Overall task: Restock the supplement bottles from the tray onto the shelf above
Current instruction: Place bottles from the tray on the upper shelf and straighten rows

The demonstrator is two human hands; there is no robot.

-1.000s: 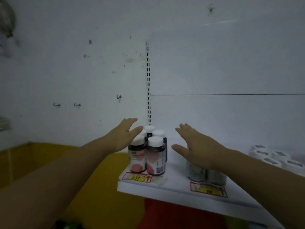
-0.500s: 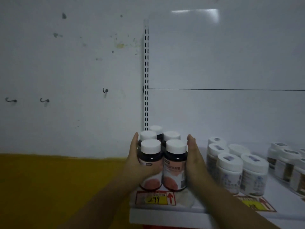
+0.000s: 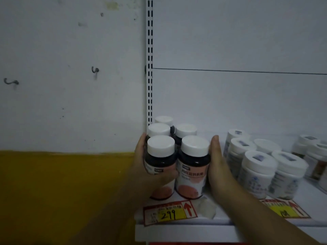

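I am cupping my left hand (image 3: 148,167) against the left side of the dark supplement bottles (image 3: 193,167), with my thumb curling across the front of the nearest left one. I am pressing my right hand (image 3: 217,167) flat against the right side of the group, fingers straight and together. The bottles are standing upright in a tight cluster at the left end of the white shelf (image 3: 177,232), showing five white caps and pink labels. A red and yellow price tag (image 3: 169,213) reading 299 is lying on the shelf edge just in front of them. White jars (image 3: 256,172) are standing just beside my right hand. A slotted upright (image 3: 149,68) is rising behind the cluster, and small hooks (image 3: 95,70) are sticking out of the wall to the left, above a yellow band (image 3: 62,191).
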